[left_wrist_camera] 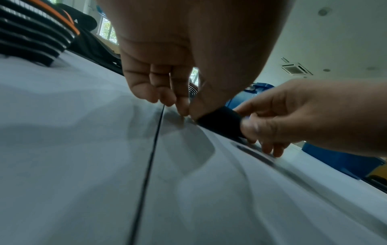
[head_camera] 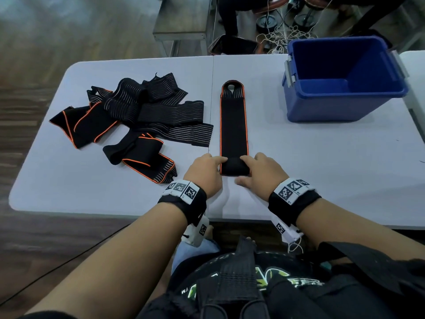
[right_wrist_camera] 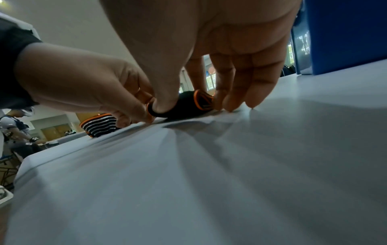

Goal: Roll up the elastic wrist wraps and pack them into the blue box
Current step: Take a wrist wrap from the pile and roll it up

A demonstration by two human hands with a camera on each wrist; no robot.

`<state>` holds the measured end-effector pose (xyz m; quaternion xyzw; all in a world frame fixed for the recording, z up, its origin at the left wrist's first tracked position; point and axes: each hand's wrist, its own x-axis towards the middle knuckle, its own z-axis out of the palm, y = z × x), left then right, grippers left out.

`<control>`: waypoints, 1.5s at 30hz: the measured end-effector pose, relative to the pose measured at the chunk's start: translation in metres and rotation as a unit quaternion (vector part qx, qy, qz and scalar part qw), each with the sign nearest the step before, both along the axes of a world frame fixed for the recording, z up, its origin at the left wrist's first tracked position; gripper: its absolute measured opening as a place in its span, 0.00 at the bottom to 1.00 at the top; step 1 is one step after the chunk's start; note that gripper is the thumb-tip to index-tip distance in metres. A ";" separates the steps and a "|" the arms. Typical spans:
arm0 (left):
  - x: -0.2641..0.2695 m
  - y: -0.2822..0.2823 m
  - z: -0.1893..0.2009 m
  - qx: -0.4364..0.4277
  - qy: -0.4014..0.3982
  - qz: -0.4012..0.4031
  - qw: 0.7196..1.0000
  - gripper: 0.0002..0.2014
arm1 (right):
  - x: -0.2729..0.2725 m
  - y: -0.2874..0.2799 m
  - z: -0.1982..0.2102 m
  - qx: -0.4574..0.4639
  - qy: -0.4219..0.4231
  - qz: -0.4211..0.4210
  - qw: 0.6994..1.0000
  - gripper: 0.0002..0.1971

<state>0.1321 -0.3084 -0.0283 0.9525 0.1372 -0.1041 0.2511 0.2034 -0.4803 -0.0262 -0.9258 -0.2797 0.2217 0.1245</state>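
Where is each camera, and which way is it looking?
Head: looks down from the person's head at the table; shows both forearms, the left hand and right hand rolling the wrist wrap.
Left wrist: low over the table, looks along the left hand's fingers toward the blue box.
Right wrist: low, looks along the right hand's fingers toward the left hand.
All three show the rolled end.

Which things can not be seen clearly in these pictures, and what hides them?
- Pile of wraps, head view: they overlap, so their number cannot be counted.
- Rolled end of the wrap, head view: the left hand and right hand cover its sides, hiding how tight the roll is.
- Blue box, head view: its near wall hides part of the floor.
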 end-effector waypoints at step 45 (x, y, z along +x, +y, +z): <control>0.019 -0.016 0.016 0.037 -0.004 0.071 0.997 0.08 | 0.019 0.003 0.018 0.024 0.011 -0.062 0.998 0.13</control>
